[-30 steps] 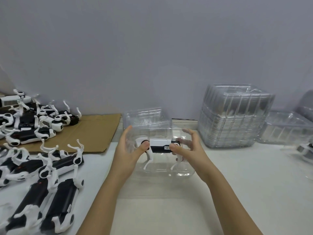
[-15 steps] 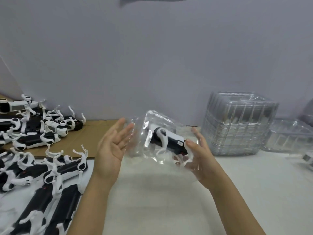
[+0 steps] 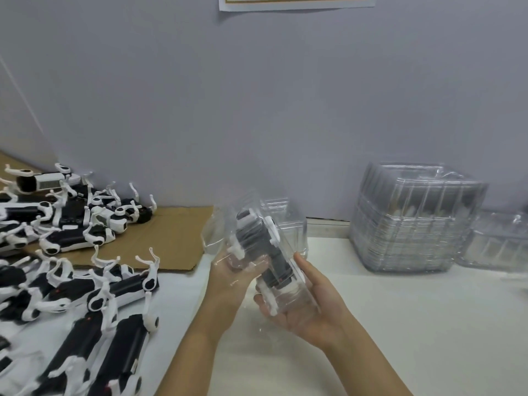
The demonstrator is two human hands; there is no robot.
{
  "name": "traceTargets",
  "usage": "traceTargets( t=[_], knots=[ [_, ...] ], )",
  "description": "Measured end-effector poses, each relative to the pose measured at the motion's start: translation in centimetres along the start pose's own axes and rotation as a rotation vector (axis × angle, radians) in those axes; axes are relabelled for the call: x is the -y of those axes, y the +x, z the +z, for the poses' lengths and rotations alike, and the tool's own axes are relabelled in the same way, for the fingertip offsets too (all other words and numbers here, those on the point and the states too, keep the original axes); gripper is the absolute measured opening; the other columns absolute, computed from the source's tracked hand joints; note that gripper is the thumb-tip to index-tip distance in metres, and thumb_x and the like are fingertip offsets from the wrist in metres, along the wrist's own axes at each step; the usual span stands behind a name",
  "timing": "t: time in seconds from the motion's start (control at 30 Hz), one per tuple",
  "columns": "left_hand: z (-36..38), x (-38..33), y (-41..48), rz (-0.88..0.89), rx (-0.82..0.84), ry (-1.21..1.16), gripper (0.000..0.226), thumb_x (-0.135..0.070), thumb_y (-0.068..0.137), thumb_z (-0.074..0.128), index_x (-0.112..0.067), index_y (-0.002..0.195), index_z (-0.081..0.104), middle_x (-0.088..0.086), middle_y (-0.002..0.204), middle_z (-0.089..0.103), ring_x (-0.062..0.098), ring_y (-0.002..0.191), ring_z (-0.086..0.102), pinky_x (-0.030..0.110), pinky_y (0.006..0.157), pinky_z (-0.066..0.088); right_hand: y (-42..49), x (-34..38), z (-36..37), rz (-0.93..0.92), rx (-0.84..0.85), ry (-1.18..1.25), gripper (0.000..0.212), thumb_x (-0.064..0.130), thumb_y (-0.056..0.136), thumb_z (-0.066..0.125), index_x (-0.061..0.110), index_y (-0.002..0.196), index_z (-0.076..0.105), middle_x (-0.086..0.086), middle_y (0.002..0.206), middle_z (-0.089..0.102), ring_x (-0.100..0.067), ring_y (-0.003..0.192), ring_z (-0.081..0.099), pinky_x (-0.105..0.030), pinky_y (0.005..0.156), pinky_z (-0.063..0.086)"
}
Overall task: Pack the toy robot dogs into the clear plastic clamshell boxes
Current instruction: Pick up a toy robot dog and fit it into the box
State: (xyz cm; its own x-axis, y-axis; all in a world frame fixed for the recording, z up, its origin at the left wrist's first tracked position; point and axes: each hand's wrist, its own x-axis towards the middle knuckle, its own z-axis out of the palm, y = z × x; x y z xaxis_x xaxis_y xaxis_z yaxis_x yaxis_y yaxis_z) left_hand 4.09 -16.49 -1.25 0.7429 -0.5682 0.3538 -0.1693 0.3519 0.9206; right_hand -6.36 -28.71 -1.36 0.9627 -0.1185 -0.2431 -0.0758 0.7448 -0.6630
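The wall sheet [image 3: 295, 2] is cropped at the top; loose toy dogs [image 3: 71, 350] run off left; the boxed dog [image 3: 261, 250] is blurred.

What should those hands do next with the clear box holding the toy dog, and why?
Probably press the edges of the clamshell box together. The toy robot dog already lies inside it, and the left hand and right hand hold it tilted above the table; whether it has latched is unclear.

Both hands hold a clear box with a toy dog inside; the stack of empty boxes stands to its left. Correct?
No. In the head view the stack of empty boxes stands right of the box, not left. The left hand and right hand do hold it, toy dog inside.
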Motion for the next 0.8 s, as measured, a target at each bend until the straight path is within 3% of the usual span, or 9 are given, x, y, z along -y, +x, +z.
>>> traceTargets(
  t=[0.2, 0.3, 0.37, 0.43, 0.53, 0.6, 0.67, 0.73, 0.8],
  knots=[
    [0.3, -0.1, 0.0, 0.027, 0.024, 0.008, 0.039, -0.016, 0.082, 0.075, -0.025, 0.118, 0.064, 0.008, 0.111, 0.072, 0.025, 0.099, 0.07, 0.027, 0.082, 0.055, -0.1, 0.3, 0.0, -0.015, -0.028, -0.005, 0.045, 0.041, 0.081, 0.069, 0.001, 0.101, 0.075, -0.024, 0.103, 0.067, -0.039, 0.082, 0.065, -0.042, 0.075, 0.056],
    [-0.5, 0.2, 0.1, -0.03, 0.092, 0.005, 0.049, -0.016, 0.082, 0.075, -0.008, 0.127, 0.057, 0.016, 0.114, 0.069, 0.029, 0.105, 0.068, 0.036, 0.088, 0.053, -0.2, 0.5, -0.1, -0.034, -0.032, 0.025, 0.038, 0.036, 0.079, 0.072, 0.005, 0.101, 0.077, -0.021, 0.105, 0.069, -0.037, 0.084, 0.065, -0.042, 0.074, 0.055],
    [-1.2, 0.2, 0.2, -0.119, 0.095, -0.076, 0.059, -0.004, 0.076, 0.072, 0.005, 0.131, 0.05, 0.023, 0.119, 0.065, 0.031, 0.112, 0.064, 0.043, 0.099, 0.049, -0.3, 0.8, -0.2, -0.055, -0.04, 0.021, 0.032, 0.034, 0.078, 0.073, 0.012, 0.101, 0.077, -0.019, 0.107, 0.069, -0.035, 0.083, 0.065, -0.039, 0.069, 0.055],
    [-2.0, -0.2, 0.6, -0.193, 0.004, -0.266, 0.065, 0.009, 0.069, 0.063, 0.002, 0.133, 0.051, 0.019, 0.127, 0.063, 0.032, 0.113, 0.063, 0.045, 0.101, 0.049, -0.5, 1.4, -0.5, -0.114, -0.068, 0.01, 0.035, 0.031, 0.075, 0.077, 0.019, 0.108, 0.072, -0.018, 0.111, 0.068, -0.035, 0.081, 0.064, -0.04, 0.069, 0.054],
    [-3.3, -1.2, 1.0, -0.251, -0.148, -0.43, 0.05, -0.021, 0.083, 0.052, -0.008, 0.131, 0.056, 0.011, 0.129, 0.064, 0.028, 0.112, 0.064, 0.04, 0.085, 0.057, -1.2, 2.8, -0.8, -0.253, -0.209, -0.144, 0.056, 0.033, 0.062, 0.088, 0.038, 0.112, 0.063, -0.002, 0.11, 0.071, -0.03, 0.08, 0.066, -0.039, 0.067, 0.056],
    [-3.7, -1.7, 0.9, -0.264, -0.107, -0.262, 0.051, -0.043, 0.084, 0.057, -0.016, 0.126, 0.063, 0.006, 0.126, 0.066, 0.019, 0.115, 0.064, 0.034, 0.083, 0.055, -1.6, 3.3, -0.5, -0.358, -0.238, -0.281, 0.064, 0.03, 0.061, 0.089, 0.045, 0.116, 0.058, 0.001, 0.104, 0.074, -0.028, 0.08, 0.072, -0.034, 0.06, 0.057],
    [-3.6, -2.0, 0.9, -0.24, -0.024, -0.069, 0.05, -0.061, 0.071, 0.065, -0.029, 0.108, 0.074, -0.005, 0.118, 0.07, 0.009, 0.112, 0.064, 0.033, 0.089, 0.051, -1.9, 3.5, 0.0, -0.485, -0.276, -0.382, 0.074, 0.034, 0.056, 0.087, 0.048, 0.12, 0.054, -0.006, 0.106, 0.073, -0.03, 0.09, 0.072, -0.039, 0.07, 0.06],
    [-3.5, -2.0, 0.9, -0.228, -0.041, 0.001, 0.048, -0.065, 0.06, 0.073, -0.036, 0.099, 0.076, -0.011, 0.112, 0.072, 0.006, 0.107, 0.066, 0.035, 0.093, 0.048, -2.3, 3.5, 0.9, -0.6, -0.363, -0.499, 0.076, 0.043, 0.052, 0.083, 0.061, 0.117, 0.049, -0.003, 0.114, 0.068, -0.023, 0.097, 0.07, -0.039, 0.084, 0.058],
    [-3.9, -1.5, 1.2, -0.22, -0.111, 0.054, 0.057, -0.055, 0.057, 0.085, -0.032, 0.107, 0.072, -0.01, 0.113, 0.071, 0.005, 0.107, 0.065, 0.029, 0.093, 0.047, -2.7, 3.4, 1.6, -0.725, -0.438, -0.721, 0.077, 0.044, 0.056, 0.085, 0.071, 0.114, 0.042, 0.016, 0.12, 0.054, -0.007, 0.099, 0.064, -0.019, 0.077, 0.054]
  ],
)
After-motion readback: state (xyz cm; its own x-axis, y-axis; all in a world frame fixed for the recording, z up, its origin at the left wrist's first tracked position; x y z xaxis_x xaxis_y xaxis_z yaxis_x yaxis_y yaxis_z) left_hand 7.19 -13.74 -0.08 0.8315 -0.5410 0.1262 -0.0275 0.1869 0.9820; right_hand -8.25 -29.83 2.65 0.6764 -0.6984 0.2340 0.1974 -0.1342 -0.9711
